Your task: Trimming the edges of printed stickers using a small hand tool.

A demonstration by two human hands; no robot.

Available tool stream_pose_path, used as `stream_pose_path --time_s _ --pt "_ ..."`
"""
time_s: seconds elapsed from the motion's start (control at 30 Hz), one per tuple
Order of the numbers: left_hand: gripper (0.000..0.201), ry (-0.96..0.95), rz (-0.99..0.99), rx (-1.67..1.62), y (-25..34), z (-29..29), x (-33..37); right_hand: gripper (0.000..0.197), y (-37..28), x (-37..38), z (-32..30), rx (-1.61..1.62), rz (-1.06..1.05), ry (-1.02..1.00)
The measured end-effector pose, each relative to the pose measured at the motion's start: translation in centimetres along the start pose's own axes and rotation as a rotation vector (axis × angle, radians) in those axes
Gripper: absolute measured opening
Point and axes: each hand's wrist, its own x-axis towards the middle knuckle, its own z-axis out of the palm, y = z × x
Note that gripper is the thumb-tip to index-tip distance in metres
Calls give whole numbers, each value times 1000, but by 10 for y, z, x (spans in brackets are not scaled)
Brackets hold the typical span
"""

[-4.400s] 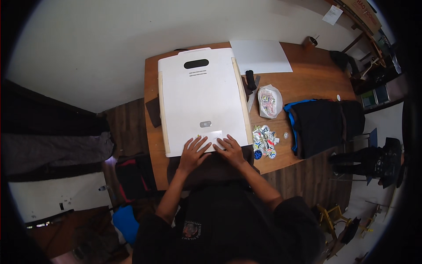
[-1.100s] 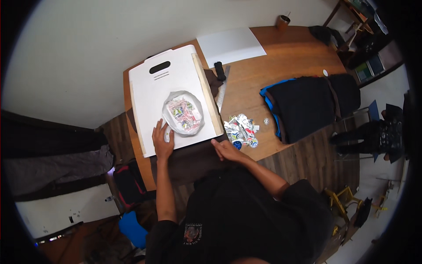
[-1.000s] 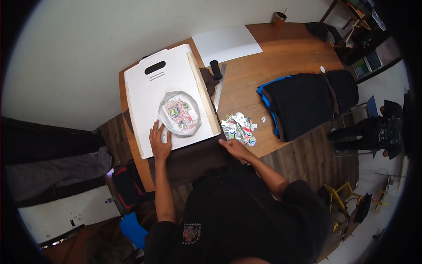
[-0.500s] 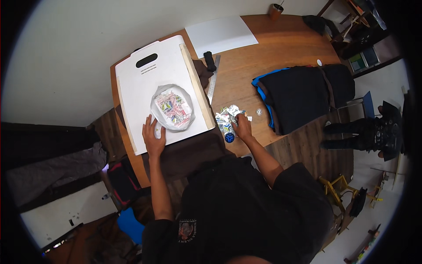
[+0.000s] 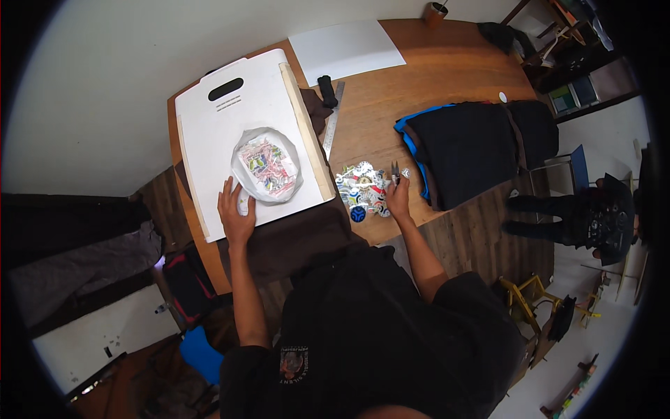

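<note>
On a white board (image 5: 202, 133), a pale plastic bag (image 5: 296, 167) stands with its mouth wide, full of small printed pieces in red, green and white. My left hand (image 5: 238, 218) lies flat on the board's near part, its fingers spread beside the bag's lower left rim. A pile of round and cut-out patches (image 5: 363, 185) sits on the brown table, right of the board, with a blue round one (image 5: 358, 214) at its near edge. Just right of the pile, my right hand (image 5: 398, 198) is closed around small snips (image 5: 396, 169), dark pointed blades facing away. A round white patch (image 5: 405, 173) shows by its fingertips.
Folded black and blue cloth (image 5: 467, 153) is stacked on the right of the table. Farther back are a steel ruler (image 5: 334, 122), a black rolled item (image 5: 326, 91), a white sheet (image 5: 345, 50) and a brown cup (image 5: 435, 13). Another person (image 5: 572, 216) stands at the right.
My right hand has moved right, off the patch pile, and the snips' blades now show above its fingers. My left hand stays by the bag. The whole view has shifted slightly.
</note>
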Motion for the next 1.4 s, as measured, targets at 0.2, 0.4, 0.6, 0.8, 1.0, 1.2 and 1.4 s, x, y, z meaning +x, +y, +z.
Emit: stream_pose_path --time_s 0.2,0.4,0.6,0.8,1.0,1.2,1.4 --pt "39 0 6 -9 -1 0 1 50 8 21 -4 -53 175 -240" --pt "39 -52 -32 15 -3 -1 0 38 22 20 15 -128 188 -163" --pt "52 192 29 -167 18 -2 -3 36 49 27 29 91 107 -122" --pt "56 135 359 -4 74 -5 -12 24 19 12 9 372 335 -43" --pt "22 -75 369 -76 82 10 -11 23 -43 9 -5 378 216 -83" --pt "22 -187 311 -192 82 3 -34 24 -125 2 -6 549 113 -230" --pt "26 -48 141 -315 97 -8 -36 28 -202 -15 6 599 -38 -527"
